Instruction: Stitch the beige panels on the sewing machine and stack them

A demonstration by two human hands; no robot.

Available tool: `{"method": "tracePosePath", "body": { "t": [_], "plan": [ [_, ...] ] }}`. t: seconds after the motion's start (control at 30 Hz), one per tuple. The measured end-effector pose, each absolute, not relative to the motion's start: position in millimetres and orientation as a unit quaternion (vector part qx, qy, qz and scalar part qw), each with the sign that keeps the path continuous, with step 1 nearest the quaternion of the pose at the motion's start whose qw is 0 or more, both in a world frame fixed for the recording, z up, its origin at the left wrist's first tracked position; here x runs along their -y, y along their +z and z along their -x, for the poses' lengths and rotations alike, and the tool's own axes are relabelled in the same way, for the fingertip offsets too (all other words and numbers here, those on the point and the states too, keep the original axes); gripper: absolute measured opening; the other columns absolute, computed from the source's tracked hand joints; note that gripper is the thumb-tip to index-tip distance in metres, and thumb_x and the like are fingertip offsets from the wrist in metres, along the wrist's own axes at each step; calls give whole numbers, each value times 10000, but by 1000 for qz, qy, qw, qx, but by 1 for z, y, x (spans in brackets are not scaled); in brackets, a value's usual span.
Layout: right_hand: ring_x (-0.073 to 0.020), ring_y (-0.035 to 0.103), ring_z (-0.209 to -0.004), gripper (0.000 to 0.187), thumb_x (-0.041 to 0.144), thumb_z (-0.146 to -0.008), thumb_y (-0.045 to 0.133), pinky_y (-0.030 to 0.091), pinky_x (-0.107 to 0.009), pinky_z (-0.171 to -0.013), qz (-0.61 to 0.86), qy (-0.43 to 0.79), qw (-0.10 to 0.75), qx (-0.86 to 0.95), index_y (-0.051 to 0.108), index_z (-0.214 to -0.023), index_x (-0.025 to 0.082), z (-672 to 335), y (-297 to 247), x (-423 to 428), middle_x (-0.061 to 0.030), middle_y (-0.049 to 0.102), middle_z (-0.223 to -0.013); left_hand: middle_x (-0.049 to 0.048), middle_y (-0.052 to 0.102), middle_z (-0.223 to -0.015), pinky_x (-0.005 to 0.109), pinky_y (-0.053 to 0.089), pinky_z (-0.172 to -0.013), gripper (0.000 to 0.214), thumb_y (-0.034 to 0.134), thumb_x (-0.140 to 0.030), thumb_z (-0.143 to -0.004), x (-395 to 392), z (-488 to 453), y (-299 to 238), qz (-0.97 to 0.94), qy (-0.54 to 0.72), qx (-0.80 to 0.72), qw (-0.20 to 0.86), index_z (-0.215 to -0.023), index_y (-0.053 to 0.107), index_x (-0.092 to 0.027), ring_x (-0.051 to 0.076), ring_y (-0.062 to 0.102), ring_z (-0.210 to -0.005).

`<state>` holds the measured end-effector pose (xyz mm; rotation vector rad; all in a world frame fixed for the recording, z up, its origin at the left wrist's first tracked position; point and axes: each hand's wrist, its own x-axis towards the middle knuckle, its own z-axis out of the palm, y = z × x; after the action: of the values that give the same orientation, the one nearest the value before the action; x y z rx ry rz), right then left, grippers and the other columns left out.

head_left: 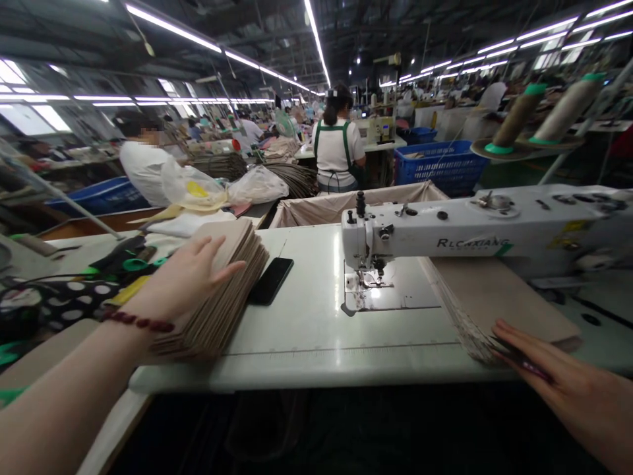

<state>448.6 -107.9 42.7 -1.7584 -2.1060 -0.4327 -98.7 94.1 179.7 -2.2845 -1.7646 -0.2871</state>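
Left hand (185,284): fingers spread apart, palm flat on a fanned stack of tan sheets (212,297), near the front left of the table.
Right hand (558,376): fingers together, tips touching the ragged edge of a second tan stack (494,303), at the front right.
Surface: smooth white sewing-machine table (316,343).
Beside left stack: glossy black smartphone (270,280).
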Motion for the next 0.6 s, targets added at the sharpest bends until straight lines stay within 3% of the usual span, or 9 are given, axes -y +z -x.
{"method": "tracePosePath", "body": {
  "t": [0.07,0.13,0.33,0.4,0.47,0.57,0.6],
  "plan": [
    [-190,698,-817,479,444,-916,354,514,-280,-549,615,-165,171,752,483,-1361,323,-452,48,107,31,645,-1215,89,358,-1477,371,267,-1123,640,407,-552,-942,-74,58,154,830,-111,543,64,-1449,308,-173,234,356,-1344],
    [-191,697,-787,438,382,-921,360,500,-290,-560,628,-161,154,745,515,-1325,316,-452,53,105,29,659,-1191,52,232,-1541,357,218,-1154,651,378,-555,-951,-60,18,113,880,-101,465,-2,-1484,226,-214,210,234,-1408],
    [-176,672,-876,380,271,-916,409,482,-295,-722,617,-173,166,750,536,-1274,247,-438,71,107,8,623,-1246,136,159,-1547,478,132,-1160,729,312,-593,-948,-56,-78,13,895,-79,423,-119,-1495,194,-127,277,113,-1432],
    [-191,657,-941,380,262,-907,429,474,-307,-788,607,-174,188,752,535,-1272,240,-433,77,112,-7,620,-1249,114,194,-1542,472,133,-1161,763,369,-631,-912,-42,-106,11,913,-82,368,-158,-1494,222,-160,286,135,-1428],
    [-206,643,-985,383,249,-898,444,458,-322,-852,601,-160,197,758,533,-1270,245,-426,83,122,-16,621,-1242,69,275,-1522,431,200,-1151,735,430,-619,-895,-16,-128,15,934,-67,230,-264,-1487,264,-217,280,219,-1409],
    [-193,665,-905,418,224,-880,471,469,-295,-829,575,-129,190,785,509,-1294,270,-409,86,137,-10,675,-1137,12,579,-1300,331,428,-999,527,479,-522,-909,18,-137,20,871,95,-67,-477,-1373,484,-272,255,540,-1200],
    [-186,675,-853,420,226,-882,467,484,-276,-779,559,-110,193,798,503,-1298,273,-400,85,141,-11,698,-1079,11,657,-1174,312,485,-911,474,483,-501,-911,23,-132,22,831,146,-102,-527,-1317,549,-266,248,621,-1082]
  ]
}}
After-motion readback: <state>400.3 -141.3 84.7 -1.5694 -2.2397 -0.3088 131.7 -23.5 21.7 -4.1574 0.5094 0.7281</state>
